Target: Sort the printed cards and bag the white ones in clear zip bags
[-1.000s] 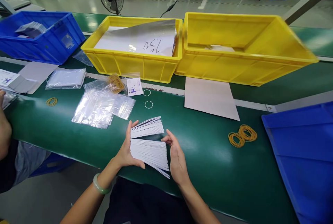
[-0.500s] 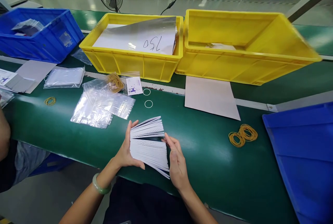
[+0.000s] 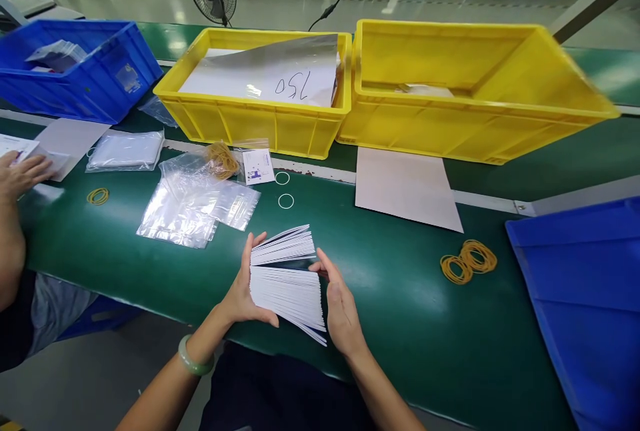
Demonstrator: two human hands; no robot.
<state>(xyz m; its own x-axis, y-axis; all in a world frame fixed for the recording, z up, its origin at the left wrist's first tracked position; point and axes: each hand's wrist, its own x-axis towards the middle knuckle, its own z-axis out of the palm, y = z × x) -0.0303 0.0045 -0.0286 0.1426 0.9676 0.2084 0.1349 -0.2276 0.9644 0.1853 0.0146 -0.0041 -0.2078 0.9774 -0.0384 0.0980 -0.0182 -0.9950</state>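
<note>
A thick stack of white cards [image 3: 287, 294] stands edge-on above the green table, fanned out and parted by a gap into an upper and a lower bunch. My left hand [image 3: 244, 291] grips the stack along its left side, thumb below and fingers above. On the right side, my right hand [image 3: 341, 307] has its fingers stretched toward the gap, with the fingertips close to the card edges. Whether they touch the cards I cannot tell. Just beyond the stack lie two white rings [image 3: 286, 201] and several clear plastic bags [image 3: 183, 207].
Two yellow bins [image 3: 250, 121] [image 3: 450, 124] line the far side. Blue bins stand at left [image 3: 115, 77] and right [image 3: 585, 297]. Rubber bands [image 3: 479, 256], a grey board [image 3: 407, 187] and a printed card [image 3: 259, 166] lie around. A co-worker's hand [image 3: 23, 177] rests on papers at left.
My right hand's fingers have straightened and drawn slightly away from the upper bunch, whose cards sit closer together. A co-worker's hand has come in over the papers at left.
</note>
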